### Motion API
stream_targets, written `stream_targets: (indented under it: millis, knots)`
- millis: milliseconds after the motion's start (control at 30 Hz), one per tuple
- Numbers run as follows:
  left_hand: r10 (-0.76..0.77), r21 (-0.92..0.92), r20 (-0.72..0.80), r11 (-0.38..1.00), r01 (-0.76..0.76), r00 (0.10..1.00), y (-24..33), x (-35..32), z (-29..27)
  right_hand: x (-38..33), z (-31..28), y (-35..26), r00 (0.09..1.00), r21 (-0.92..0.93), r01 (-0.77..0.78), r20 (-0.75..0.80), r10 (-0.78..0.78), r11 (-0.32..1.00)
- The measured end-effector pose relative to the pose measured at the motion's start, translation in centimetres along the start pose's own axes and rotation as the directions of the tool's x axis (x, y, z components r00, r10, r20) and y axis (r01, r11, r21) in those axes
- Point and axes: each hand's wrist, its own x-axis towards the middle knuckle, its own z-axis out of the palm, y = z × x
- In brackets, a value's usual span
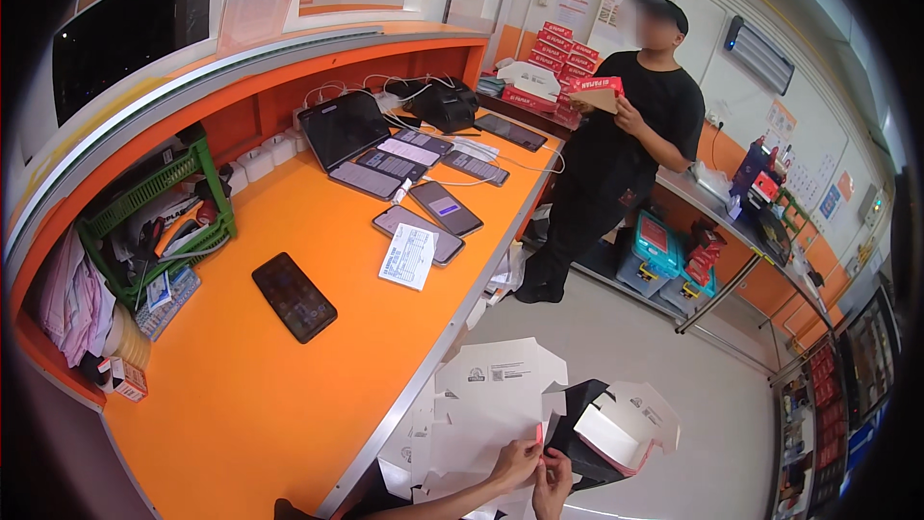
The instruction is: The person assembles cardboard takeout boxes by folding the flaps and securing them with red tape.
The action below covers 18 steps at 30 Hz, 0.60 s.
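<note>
open orange counter (289, 395) at left, phones (294, 296) mid-counter, flat cartons (491, 395) crowding the lap

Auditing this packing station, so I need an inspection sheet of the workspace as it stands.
Surface: orange counter, part bare.
Job's things: flat white carton blanks; one half-folded box.
Clutter: phones, tablets, slip, green basket of papers.
Grippers: left hand and right hand pinch a blank's edge.
Cables: white leads run to devices.
Surroundings: co-worker holding red box; red boxes stacked behind.
</note>
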Motion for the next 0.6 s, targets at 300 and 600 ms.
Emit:
stream_targets:
  millis: [300,600]
  knots:
    - [0.032,0.127,-0.010,0.991,-0.030,0.999,-4.0,1.9,-2.1,1.1,-1.7,3.9,0.971,-0.028,-0.004,0.239,0.011,1.000]
    - [0.096,0.135,0.031,0.986,-0.099,0.995,-6.2,1.1,0.1,9.5,-0.5,12.2,0.973,-0.372,-0.004,0.212,0.089,0.928]
